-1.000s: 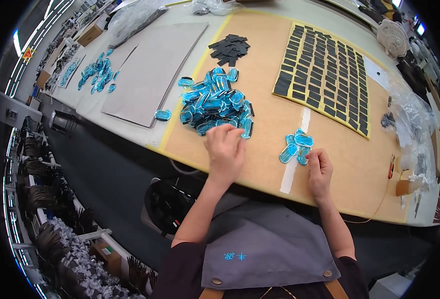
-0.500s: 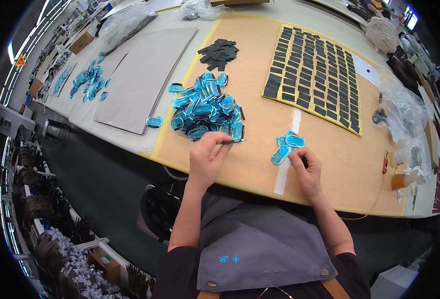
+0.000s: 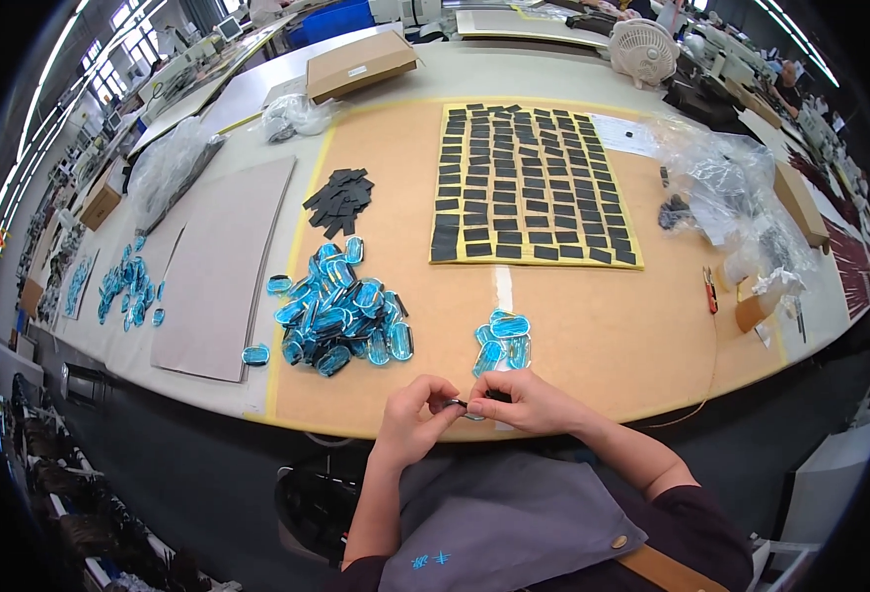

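**Pinching a thin dark piece near the worktop's front edge**

My left hand [image 3: 413,419] has the thin dark piece [image 3: 457,404] gripped between thumb and fingertips. My right hand [image 3: 519,403] meets it from the other side, thumb and finger drawn together at its end; whether they grip it or only touch it, I cannot tell. A dark patch shows inside that right hand too, too small and shaded for me to name. The piece sits nearly edge-on, so its face is hidden from me.

Both hands are over the front edge of the worktop [image 3: 396,178], toward its middle. Just beyond them lies a small group of blue oval patches [image 3: 510,327], overlapping, near the end of a white tape strip [image 3: 503,286]. The large heap of blue patches [image 3: 330,321] is farther left, with a pile of black strips [image 3: 338,202] behind it. Toward the far edge lies a yellow-edged board [image 3: 534,264] set with rows of black rectangles.

To do this well, I would judge, the left pinch should be firm but close to the rim, so the piece neither bends nor slips. The right fingertips should work from the very end, with small movements. Tipping the face toward me would help, and so would elbows tucked low, clear of the small group.
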Motion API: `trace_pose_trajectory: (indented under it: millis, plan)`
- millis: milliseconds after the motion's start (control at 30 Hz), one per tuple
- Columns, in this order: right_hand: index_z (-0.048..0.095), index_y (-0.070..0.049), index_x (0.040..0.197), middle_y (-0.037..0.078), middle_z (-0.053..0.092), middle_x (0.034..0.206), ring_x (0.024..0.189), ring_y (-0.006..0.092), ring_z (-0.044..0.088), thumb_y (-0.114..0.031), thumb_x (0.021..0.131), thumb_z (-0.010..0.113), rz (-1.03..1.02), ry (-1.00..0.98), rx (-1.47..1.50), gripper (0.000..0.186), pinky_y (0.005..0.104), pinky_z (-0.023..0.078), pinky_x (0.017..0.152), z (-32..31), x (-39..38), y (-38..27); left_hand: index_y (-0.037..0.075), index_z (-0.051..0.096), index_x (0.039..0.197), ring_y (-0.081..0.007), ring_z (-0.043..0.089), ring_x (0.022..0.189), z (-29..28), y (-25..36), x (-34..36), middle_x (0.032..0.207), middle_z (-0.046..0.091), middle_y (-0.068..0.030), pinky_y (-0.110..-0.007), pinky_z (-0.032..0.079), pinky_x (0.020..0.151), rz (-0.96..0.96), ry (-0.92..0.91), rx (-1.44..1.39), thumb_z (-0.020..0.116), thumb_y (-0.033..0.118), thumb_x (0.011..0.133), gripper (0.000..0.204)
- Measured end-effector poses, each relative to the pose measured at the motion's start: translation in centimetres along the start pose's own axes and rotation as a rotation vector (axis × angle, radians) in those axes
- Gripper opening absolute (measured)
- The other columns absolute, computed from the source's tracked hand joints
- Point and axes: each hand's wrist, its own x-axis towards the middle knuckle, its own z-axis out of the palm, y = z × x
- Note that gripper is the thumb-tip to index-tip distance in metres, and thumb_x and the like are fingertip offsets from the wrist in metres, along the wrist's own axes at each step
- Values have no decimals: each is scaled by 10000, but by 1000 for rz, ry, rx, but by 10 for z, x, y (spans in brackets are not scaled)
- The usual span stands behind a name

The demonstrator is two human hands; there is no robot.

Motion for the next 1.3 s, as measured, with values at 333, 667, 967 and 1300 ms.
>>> trace_pose_trajectory:
  millis: [333,667,967,1300]
  plan:
    - [598,-113,946,-86,451,720,579,7,335,-305,1029,579,271,-157,923,210,189,256,513,7,-18,17,-26,635,1004,-122,663,776,16,-2,3,897,657,-72,-241,543,673,-28,-100,-507,717,-68,858,173]
    - [577,-59,911,-77,498,781,708,14,414,-164,1021,565,10,153,289,153,212,346,602,16,-17,19,-15,599,1043,-138,600,964,25,-2,2,1039,608,-79,-271,490,848,-14,-85,-437,715,-59,854,226]
    - [584,-19,906,-38,527,776,741,42,459,-157,997,572,11,243,334,166,245,398,634,26,-18,27,7,625,986,-159,622,858,39,10,7,983,633,-89,-274,514,770,135,14,-214,713,-28,829,184]
    - [608,-13,953,-31,551,788,745,47,479,-193,1020,559,8,290,244,199,248,421,643,17,-21,27,-6,639,1038,-200,652,864,37,14,5,994,650,-113,-305,539,759,183,30,-58,638,-78,852,199]
